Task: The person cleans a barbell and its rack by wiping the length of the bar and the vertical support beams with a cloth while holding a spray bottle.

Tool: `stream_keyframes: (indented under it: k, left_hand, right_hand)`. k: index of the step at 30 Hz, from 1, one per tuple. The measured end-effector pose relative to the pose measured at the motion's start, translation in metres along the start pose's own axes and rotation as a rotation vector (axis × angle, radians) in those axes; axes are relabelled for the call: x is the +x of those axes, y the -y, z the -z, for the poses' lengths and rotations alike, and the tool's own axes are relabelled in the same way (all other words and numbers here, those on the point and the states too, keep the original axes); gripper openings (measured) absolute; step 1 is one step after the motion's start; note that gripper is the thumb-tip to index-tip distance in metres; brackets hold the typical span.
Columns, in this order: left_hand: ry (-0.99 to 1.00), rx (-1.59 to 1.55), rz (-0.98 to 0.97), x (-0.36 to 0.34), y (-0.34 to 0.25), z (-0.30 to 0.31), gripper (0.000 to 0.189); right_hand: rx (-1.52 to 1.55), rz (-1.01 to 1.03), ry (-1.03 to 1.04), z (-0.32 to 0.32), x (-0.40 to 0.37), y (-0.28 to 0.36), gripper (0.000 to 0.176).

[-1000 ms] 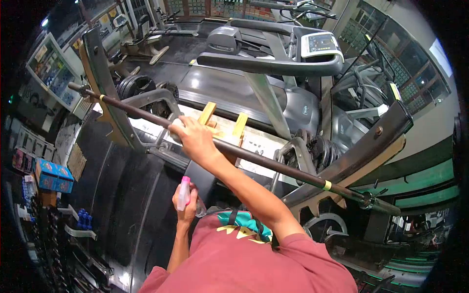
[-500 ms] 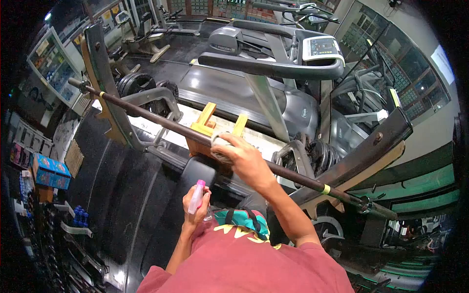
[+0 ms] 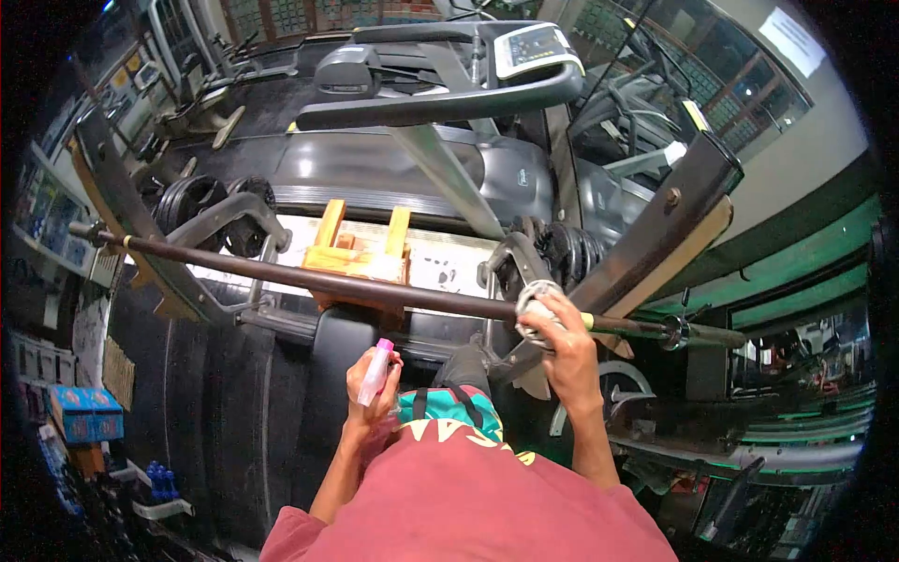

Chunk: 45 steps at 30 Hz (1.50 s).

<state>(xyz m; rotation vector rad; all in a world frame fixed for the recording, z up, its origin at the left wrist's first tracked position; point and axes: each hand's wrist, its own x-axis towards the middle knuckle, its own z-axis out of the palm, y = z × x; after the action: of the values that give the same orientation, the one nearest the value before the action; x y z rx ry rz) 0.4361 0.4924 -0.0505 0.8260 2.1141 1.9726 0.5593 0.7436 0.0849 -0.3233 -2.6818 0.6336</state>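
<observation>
A long dark barbell (image 3: 375, 291) lies across the rack in front of me, tilted slightly down to the right. My right hand (image 3: 565, 339) presses a light grey cloth (image 3: 537, 312) around the bar, just left of the yellow band (image 3: 587, 321) near the right upright. The fingers are closed over the cloth. Lower down, close to my body, my left hand (image 3: 367, 393) is wrapped around a clear spray bottle (image 3: 375, 375) with a pink top. The bottle leans and stays apart from the bar.
Behind the bar stands a wooden frame (image 3: 354, 265) on a white surface. A black padded bench (image 3: 343, 339) sits below it. Rack uprights (image 3: 670, 215) flank the bar, with weight plates (image 3: 190, 200) at the left. A treadmill (image 3: 403, 169) stands beyond; blue boxes (image 3: 86, 413) are at far left.
My right hand has moved the cloth along the bar from its middle toward the right upright. My left hand keeps the spray bottle in nearly the same place. The view has turned right.
</observation>
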Motion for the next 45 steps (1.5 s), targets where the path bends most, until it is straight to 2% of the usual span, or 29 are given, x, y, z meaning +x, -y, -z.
stream_keyframes:
  k: [2,4,6,9,18,21,22,24,26,28,30,31,32,34,36,37,38,40,42,45]
  left_hand:
    - [0.038,0.040,-0.027,0.003,0.002,-0.003,0.013]
    - [0.080,0.082,-0.053,0.006,0.001,-0.006,0.014]
    - [0.071,0.011,0.009,0.007,-0.005,-0.010,0.014]
    - [0.088,0.025,-0.006,0.006,-0.008,-0.012,0.012]
    - [0.077,0.075,0.019,0.002,-0.010,-0.014,0.010]
    - [0.099,0.113,-0.007,0.000,-0.013,-0.015,0.010]
    - [0.115,0.126,-0.016,-0.001,-0.012,-0.015,0.010]
    - [0.114,0.114,-0.003,-0.006,-0.006,-0.016,0.010]
    - [0.124,0.097,0.017,-0.010,-0.001,-0.017,0.010]
    - [0.135,0.120,0.021,-0.011,0.002,-0.017,0.010]
    - [0.145,0.118,0.023,-0.010,0.001,-0.018,0.010]
    - [0.149,0.117,0.024,-0.010,0.001,-0.017,0.010]
    - [0.153,0.118,0.025,-0.009,0.000,-0.016,0.010]
    - [0.158,0.109,0.001,-0.006,-0.001,-0.016,0.009]
    - [0.167,0.117,-0.015,-0.003,0.000,-0.017,0.008]
    - [0.169,0.130,-0.028,-0.003,0.000,-0.017,0.008]
    - [0.177,0.123,-0.033,-0.002,0.001,-0.017,0.008]
    - [0.208,0.163,0.009,-0.003,0.004,-0.015,0.007]
    - [0.217,0.149,-0.003,0.001,0.000,-0.017,0.007]
    - [0.245,0.131,0.000,0.000,0.001,-0.017,0.008]
  right_hand:
    - [-0.114,-0.134,-0.158,0.004,-0.016,-0.015,0.054]
    - [-0.091,-0.212,-0.222,0.005,-0.025,-0.030,0.058]
    - [-0.210,-0.189,-0.269,-0.003,-0.027,-0.028,0.056]
    - [-0.335,-0.190,-0.292,-0.011,-0.024,-0.027,0.056]
    - [-0.352,-0.174,-0.404,-0.031,-0.029,-0.046,0.058]
    - [-0.285,-0.025,-0.537,-0.039,-0.034,-0.060,0.048]
    - [-0.286,-0.032,-0.538,-0.040,-0.038,-0.063,0.048]
    - [-0.243,0.107,-0.534,-0.042,-0.047,-0.067,0.039]
    - [-0.078,0.122,-0.490,-0.044,-0.058,-0.065,0.028]
    - [0.084,0.114,-0.481,-0.042,-0.066,-0.059,0.031]
    - [0.387,-0.016,-0.595,-0.031,-0.073,-0.052,0.036]
    - [0.307,-0.146,-0.667,-0.028,-0.085,-0.052,0.042]
    - [0.242,-0.232,-0.846,-0.025,-0.084,-0.053,0.044]
    - [0.294,-0.248,-1.036,-0.004,-0.072,-0.055,0.049]
    - [-0.011,-0.252,-0.995,0.007,-0.061,-0.062,0.051]
    - [-0.235,-0.259,-0.844,0.008,-0.059,-0.064,0.050]
    - [-0.240,-0.357,-0.709,-0.004,-0.055,-0.067,0.052]
    - [-0.344,-0.352,-0.580,-0.032,-0.043,-0.054,0.055]
    - [-0.087,-0.325,-0.664,-0.049,-0.038,-0.044,0.057]
    - [0.083,-0.216,-0.572,-0.059,-0.031,-0.010,0.057]
